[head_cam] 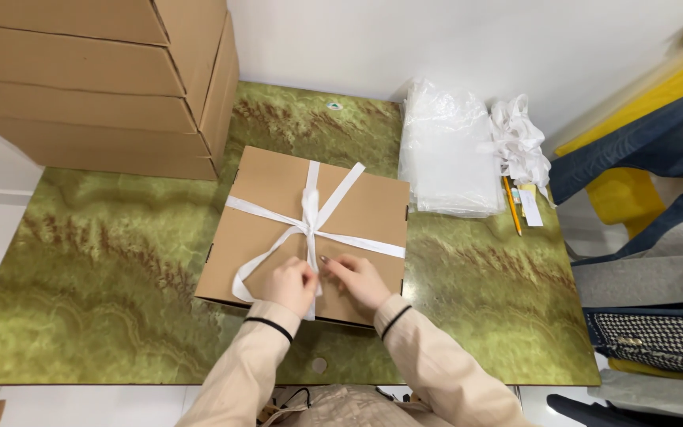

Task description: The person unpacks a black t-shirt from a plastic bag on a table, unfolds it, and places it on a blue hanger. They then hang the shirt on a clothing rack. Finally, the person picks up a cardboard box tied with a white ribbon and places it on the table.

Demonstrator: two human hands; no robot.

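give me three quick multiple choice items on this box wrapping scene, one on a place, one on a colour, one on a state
1. Where does the stack of cardboard boxes stand on the green table?
A. far left corner
B. near right corner
C. on the floor

2. What colour is the ribbon around the flat brown box?
A. red
B. white
C. black

3. What are the left hand and right hand doing?
A. resting in the lap
B. lifting the clear bags
C. both pinching the ribbon on the box

Answers:
1. A, the stack fills the table's upper left.
2. B, the crossed bands are plain white.
3. C, the fingers of both hands meet at the ribbon near the box's near edge, while the pile of clear bags lies untouched.
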